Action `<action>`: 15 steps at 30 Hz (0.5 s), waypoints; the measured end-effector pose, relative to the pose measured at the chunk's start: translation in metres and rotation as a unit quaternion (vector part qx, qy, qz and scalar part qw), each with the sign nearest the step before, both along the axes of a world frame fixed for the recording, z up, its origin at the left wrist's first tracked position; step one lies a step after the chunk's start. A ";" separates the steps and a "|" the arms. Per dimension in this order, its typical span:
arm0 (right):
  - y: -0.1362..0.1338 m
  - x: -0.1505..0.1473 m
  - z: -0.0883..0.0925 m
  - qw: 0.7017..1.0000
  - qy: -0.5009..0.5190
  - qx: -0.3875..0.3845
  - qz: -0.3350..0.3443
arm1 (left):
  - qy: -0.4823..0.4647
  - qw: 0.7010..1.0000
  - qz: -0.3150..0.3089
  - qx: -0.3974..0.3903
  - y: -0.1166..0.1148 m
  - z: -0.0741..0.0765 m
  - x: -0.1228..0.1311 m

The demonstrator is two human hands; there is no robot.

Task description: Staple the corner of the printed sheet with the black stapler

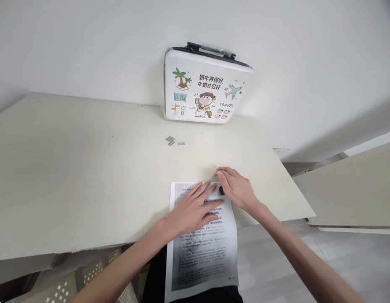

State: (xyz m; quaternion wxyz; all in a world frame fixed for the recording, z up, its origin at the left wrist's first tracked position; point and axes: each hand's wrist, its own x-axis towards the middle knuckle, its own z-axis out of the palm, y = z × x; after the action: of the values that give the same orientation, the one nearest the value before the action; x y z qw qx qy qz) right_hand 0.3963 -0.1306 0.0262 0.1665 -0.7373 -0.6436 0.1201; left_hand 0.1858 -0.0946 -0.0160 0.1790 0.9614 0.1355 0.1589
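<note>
A printed paper sheet lies on the near edge of the pale table and hangs over toward me. My left hand rests flat on the sheet's upper part, fingers stretched out. My right hand sits at the sheet's top right corner, fingers curled over a small dark object that I cannot make out clearly.
A white case with cartoon prints and a black handle leans against the wall at the back of the table. A few small grey staple strips lie on the table in front of it. Another pale tabletop stands to the right.
</note>
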 end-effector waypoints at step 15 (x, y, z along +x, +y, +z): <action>-0.001 0.001 0.009 0.997 0.053 -0.046 -0.038 | -0.005 1.000 0.012 0.006 -0.004 -0.001 -0.001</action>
State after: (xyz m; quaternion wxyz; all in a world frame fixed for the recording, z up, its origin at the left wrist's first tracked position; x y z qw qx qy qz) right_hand 0.3973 -0.1320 0.0349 0.1708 -0.7609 -0.5989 0.1822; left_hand 0.1849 -0.0989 -0.0172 0.1721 0.9600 0.1447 0.1667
